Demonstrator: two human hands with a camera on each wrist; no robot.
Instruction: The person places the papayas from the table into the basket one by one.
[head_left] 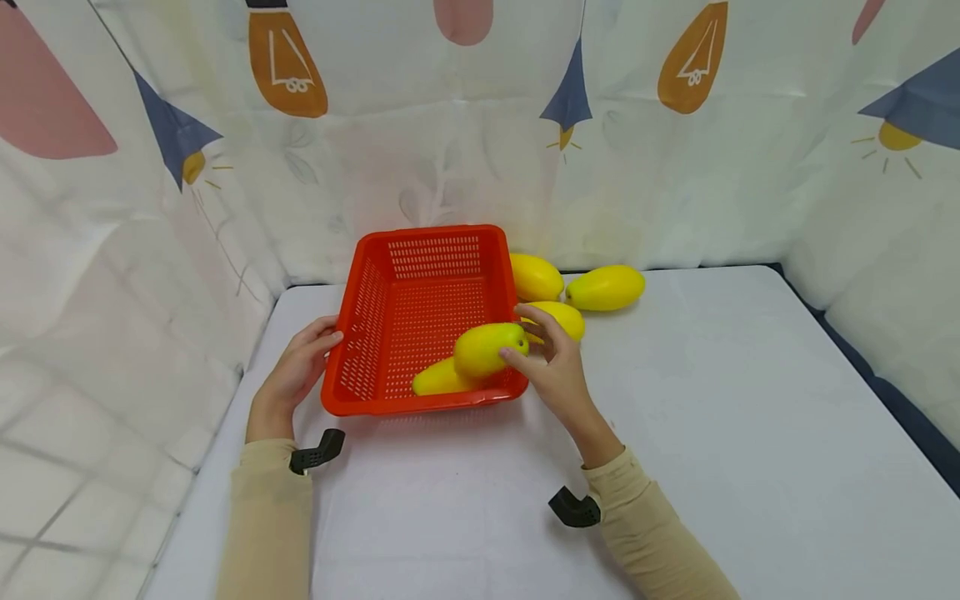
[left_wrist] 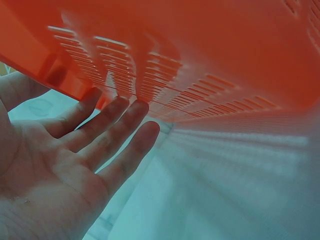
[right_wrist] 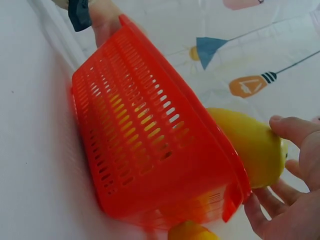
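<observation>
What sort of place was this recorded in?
Probably a makeshift recording booth rather than an ordinary room: a lamp-and-bulb-patterned backdrop hangs behind and along both sides of a plain white table, and a black device sits at each of the person's wrists.

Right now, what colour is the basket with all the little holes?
The basket is bright red; the head view shows it best.

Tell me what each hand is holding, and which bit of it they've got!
The right hand holds a yellow mango by the end nearest the palm; the left hand holds the red plastic basket by its left rim.
</observation>
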